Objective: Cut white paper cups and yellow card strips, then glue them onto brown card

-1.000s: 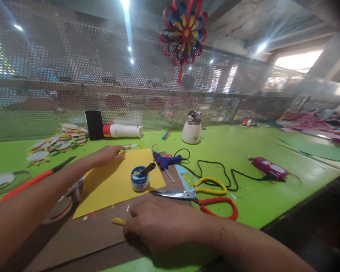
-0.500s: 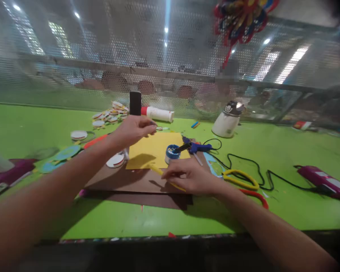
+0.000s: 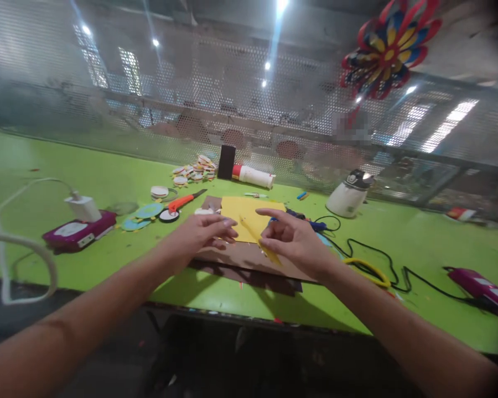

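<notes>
My right hand (image 3: 296,240) is over the work sheets, its thumb and lower fingers closed around a thin yellow strip (image 3: 271,255), the index finger stretched out. The strip slants down toward me, partly blurred. To its left hovers my left hand (image 3: 209,231), fingers loosely bent and apart, with nothing visible in them. Beneath both hands lies a yellow sheet (image 3: 234,209) on a brown board (image 3: 232,253). A blue glue gun (image 3: 317,225) is mostly hidden behind my right hand.
An orange-handled cutter (image 3: 181,203) lies beside a round tape roll (image 3: 169,215). Purple power strips (image 3: 81,231) flank the green table (image 3: 108,265), with black cords at right. Behind stand a black block (image 3: 226,162), a white-red tube (image 3: 255,176) and a white container (image 3: 348,196).
My left hand has come down and closer to my right hand, which has lifted with the strip. The view has shifted left, and the blue-rimmed tub is now hidden.
</notes>
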Demonstrator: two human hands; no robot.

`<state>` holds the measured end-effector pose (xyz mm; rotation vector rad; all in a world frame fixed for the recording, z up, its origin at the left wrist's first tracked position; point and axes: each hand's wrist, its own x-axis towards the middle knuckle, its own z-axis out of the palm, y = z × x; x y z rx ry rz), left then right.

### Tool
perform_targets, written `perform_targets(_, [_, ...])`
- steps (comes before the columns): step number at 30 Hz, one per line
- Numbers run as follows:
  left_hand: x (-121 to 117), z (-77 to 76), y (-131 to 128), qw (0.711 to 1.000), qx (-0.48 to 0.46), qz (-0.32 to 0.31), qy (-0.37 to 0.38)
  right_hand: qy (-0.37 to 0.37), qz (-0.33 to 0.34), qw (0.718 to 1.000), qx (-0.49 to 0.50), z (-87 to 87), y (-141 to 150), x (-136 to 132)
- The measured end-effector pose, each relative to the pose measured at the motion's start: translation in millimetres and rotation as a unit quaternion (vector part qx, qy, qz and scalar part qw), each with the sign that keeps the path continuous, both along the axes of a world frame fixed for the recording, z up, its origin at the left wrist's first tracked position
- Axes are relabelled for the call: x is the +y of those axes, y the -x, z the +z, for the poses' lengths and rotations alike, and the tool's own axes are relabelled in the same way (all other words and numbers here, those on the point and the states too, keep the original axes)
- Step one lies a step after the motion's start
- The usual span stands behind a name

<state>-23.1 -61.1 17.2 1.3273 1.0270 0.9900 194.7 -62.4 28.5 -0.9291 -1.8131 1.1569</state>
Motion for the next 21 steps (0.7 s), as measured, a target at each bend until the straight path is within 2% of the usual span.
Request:
perform_targets(4, [-28.8,-18.6,-12.7,0.995,-0.082,-0.031,0.038,0.02,0.0,0.999,0.028,-17.4,27.9,-18.5])
perform_targets(7, [-49.8,-34.1,-18.6,0.992,-0.12,0.024,0.025,0.004,-0.008,1.0,0.025,-30.9,44.3,-36.4])
perform_targets(10, [-64.0,-42.3,-17.9,0.988,-0.136,0.076,0.005,-0.023,-0.011,1.0,0.015,-37.4,51.0,-52.1])
perform_targets(12, [-69.3,-42.5,-11.6,0.983,-0.155,0.094,0.009,-0.096,-0.015,0.993,-0.061,-38.7,48.1,-57.2])
perform_targets(13, [-70.7,-41.1,-5.9,0.981,-0.164,0.106,0.013,-0.147,-0.02,0.982,-0.121,-39.3,44.3,-57.1])
perform_targets(15, [-70.8,-36.3,11.2,0.972,-0.174,0.155,0.016,-0.253,-0.037,0.929,-0.267,-41.3,32.7,-51.3])
perform_targets(17, [-67.2,-30.5,33.6,0.971,-0.141,0.192,-0.015,-0.282,-0.052,0.902,-0.324,-45.4,17.8,-39.3])
perform_targets(21, [-49.5,-22.1,71.1,0.97,0.001,0.218,-0.109,-0.302,-0.051,0.858,-0.413,-55.1,-9.6,-11.5])
